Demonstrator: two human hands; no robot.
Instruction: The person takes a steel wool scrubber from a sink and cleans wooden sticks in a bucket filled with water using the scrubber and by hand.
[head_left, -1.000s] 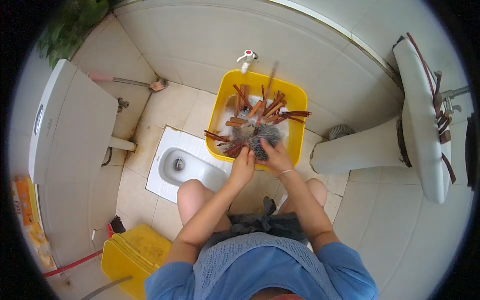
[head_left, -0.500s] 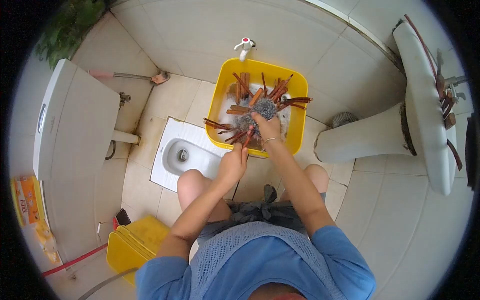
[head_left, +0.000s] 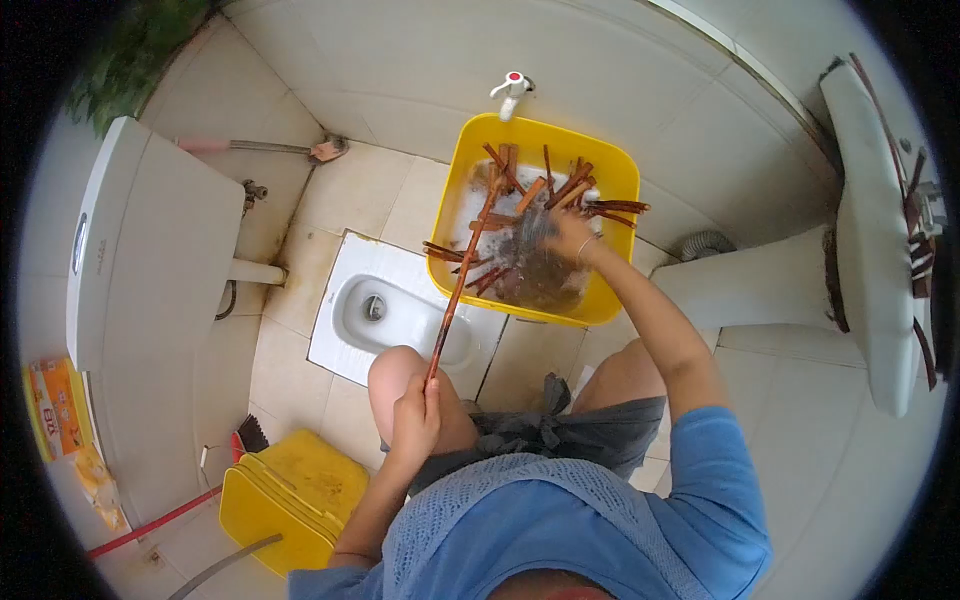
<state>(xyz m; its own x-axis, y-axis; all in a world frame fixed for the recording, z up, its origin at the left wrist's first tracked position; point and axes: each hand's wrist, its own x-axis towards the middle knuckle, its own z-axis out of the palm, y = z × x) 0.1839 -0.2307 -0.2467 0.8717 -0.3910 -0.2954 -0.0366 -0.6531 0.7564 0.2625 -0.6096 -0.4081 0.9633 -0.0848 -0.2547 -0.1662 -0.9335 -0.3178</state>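
My left hand [head_left: 415, 418], above my knee, is closed round the lower end of a long reddish-brown stick [head_left: 459, 295]. The stick slants up and away across the left part of a yellow tub [head_left: 622, 190]. Over the soapy water [head_left: 540, 285] in that tub, my right hand [head_left: 572, 236] is blurred by motion. Its fingers are on a grey, fuzzy scouring pad [head_left: 535, 234], also smeared. Several shorter brown sticks [head_left: 575, 185] poke out of the water and lean on the tub's rim.
A white tap [head_left: 513, 88] sits on the wall behind the tub. A squat toilet [head_left: 385, 310] is set in the tiled floor. To the right stands a pedestal basin [head_left: 870, 260] with more sticks on it. A second yellow bucket [head_left: 300, 490] stands at lower left, near a brush [head_left: 250, 435].
My left hand has drawn back toward my lap with the stick, whose length now shows outside the pad. My right hand has shifted slightly right with the grey pad. The view has tilted a little.
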